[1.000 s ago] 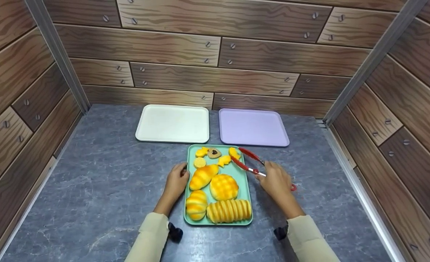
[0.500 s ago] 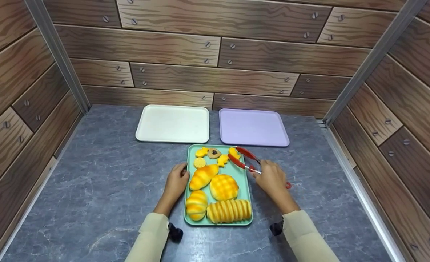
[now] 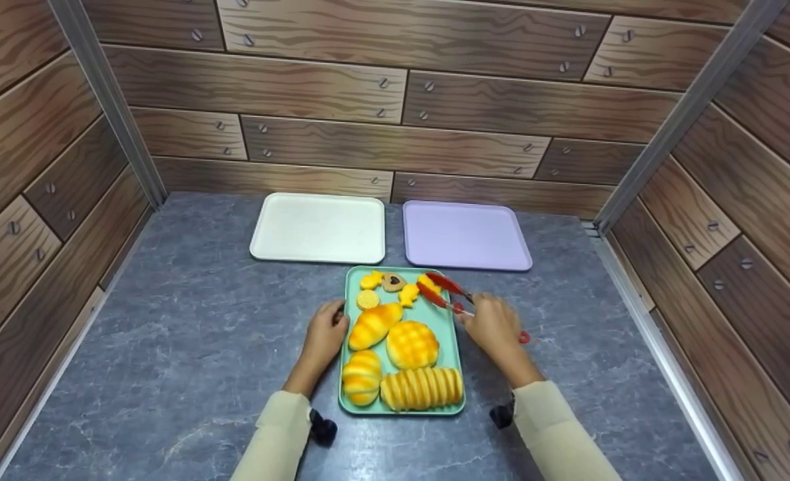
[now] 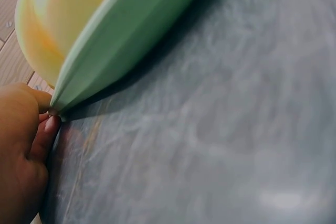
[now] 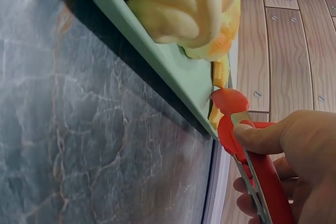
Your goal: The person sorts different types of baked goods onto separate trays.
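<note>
My left hand (image 3: pixel 326 327) pinches the left rim of the green tray (image 3: pixel 443 334) between thumb and finger. My right hand (image 3: pixel 495 327) grips red-tipped tongs (image 3: pixel 433 294), which reach over the tray's upper right corner. Between the tongs' tips lies a yellow fish-shaped cookie (image 3: pixel 424 279); whether they touch it I cannot tell. Another fish-shaped cookie (image 3: pixel 408 294) lies just left. A heart-centred cookie (image 3: pixel 392 282), a round cookie (image 3: pixel 368 299) and a third yellow cookie (image 3: pixel 371 280) fill the upper left. Below are a long bread roll (image 3: pixel 376 326), a round bun (image 3: pixel 413 345), a striped roll (image 3: pixel 361 378) and a sliced loaf (image 3: pixel 421 389).
Behind the green tray a white tray (image 3: pixel 318 227) stands on the left and a purple tray (image 3: pixel 467 235) on the right, both bare. Wood-patterned walls (image 3: pixel 341 93) enclose the grey marbled table (image 3: pixel 187 334) at the back and sides.
My right hand has moved left with the tongs, whose tips now lie around the corner fish-shaped cookie. The neighbouring fish-shaped cookie has turned and shifted slightly left. My left hand stays put.
</note>
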